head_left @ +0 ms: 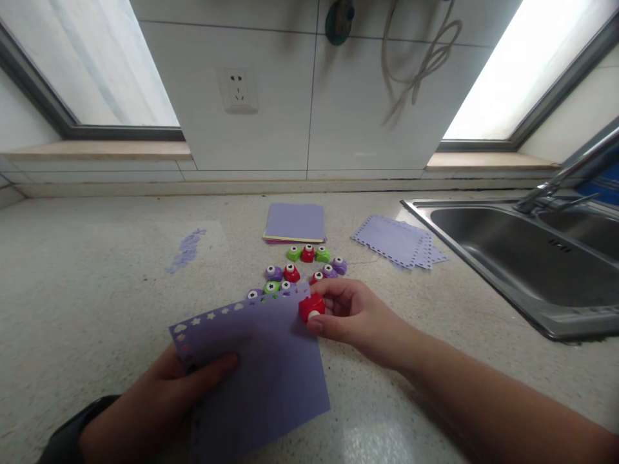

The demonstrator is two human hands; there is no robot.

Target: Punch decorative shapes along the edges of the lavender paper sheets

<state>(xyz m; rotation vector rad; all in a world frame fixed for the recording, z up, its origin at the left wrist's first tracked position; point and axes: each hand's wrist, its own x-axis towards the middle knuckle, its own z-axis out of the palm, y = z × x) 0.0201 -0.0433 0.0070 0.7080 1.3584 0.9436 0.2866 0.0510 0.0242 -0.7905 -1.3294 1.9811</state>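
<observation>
My left hand (159,393) grips a purple paper sheet (261,367) by its lower left part, thumb on top. Small shapes are punched along the sheet's top and left edges. My right hand (353,316) pinches a small red paper punch (312,307) set on the sheet's top right edge. Just behind it on the counter lie several more small punches (302,267) in green, red and purple.
A stack of purple square paper (294,223) lies further back, and a pile of punched purple sheets (399,240) to its right. Purple paper scraps (186,251) sit at the left. A steel sink (527,258) with a tap (561,177) fills the right side.
</observation>
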